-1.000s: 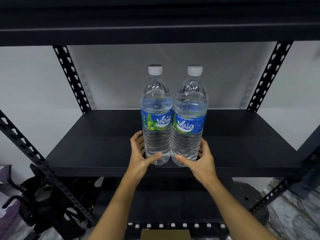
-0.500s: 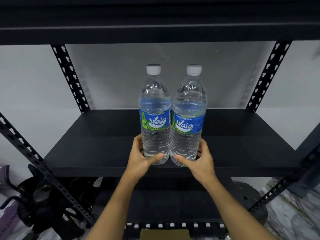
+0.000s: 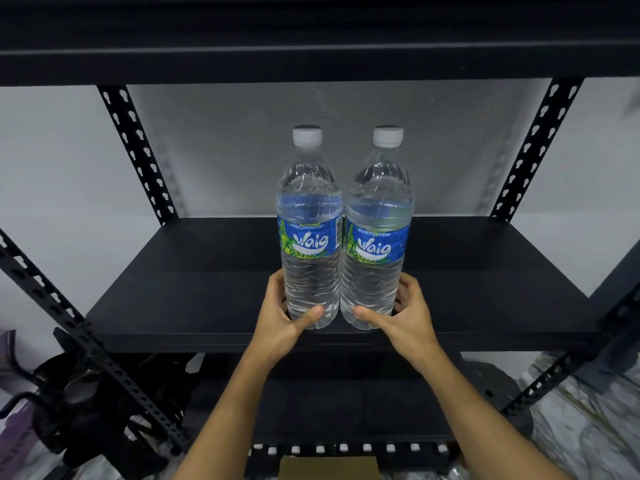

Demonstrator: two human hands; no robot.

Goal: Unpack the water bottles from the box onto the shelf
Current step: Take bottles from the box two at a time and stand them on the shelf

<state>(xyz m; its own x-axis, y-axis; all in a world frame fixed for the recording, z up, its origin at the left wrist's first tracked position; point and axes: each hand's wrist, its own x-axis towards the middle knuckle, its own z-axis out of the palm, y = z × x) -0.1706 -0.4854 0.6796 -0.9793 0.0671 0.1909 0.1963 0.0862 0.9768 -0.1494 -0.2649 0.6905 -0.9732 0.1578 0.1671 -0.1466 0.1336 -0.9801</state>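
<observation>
Two clear water bottles with white caps and blue labels stand upright, side by side and touching, near the front edge of the black shelf (image 3: 173, 299). My left hand (image 3: 282, 320) wraps the base of the left bottle (image 3: 310, 237). My right hand (image 3: 403, 317) wraps the base of the right bottle (image 3: 377, 237). Each thumb lies across the front of its bottle. A brown corner of the cardboard box (image 3: 329, 467) shows at the bottom edge, under my arms.
Perforated black uprights (image 3: 138, 157) (image 3: 530, 150) frame the shelf, with another shelf board (image 3: 311, 46) close overhead. A lower shelf (image 3: 346, 407) sits beneath. Dark clutter (image 3: 69, 403) lies on the floor at the left, and a black round object (image 3: 498, 393) at the right.
Both bottles have slid a little farther back on the shelf with my hands still around their bases. The left bottle has turned so that its barcode now shows.
</observation>
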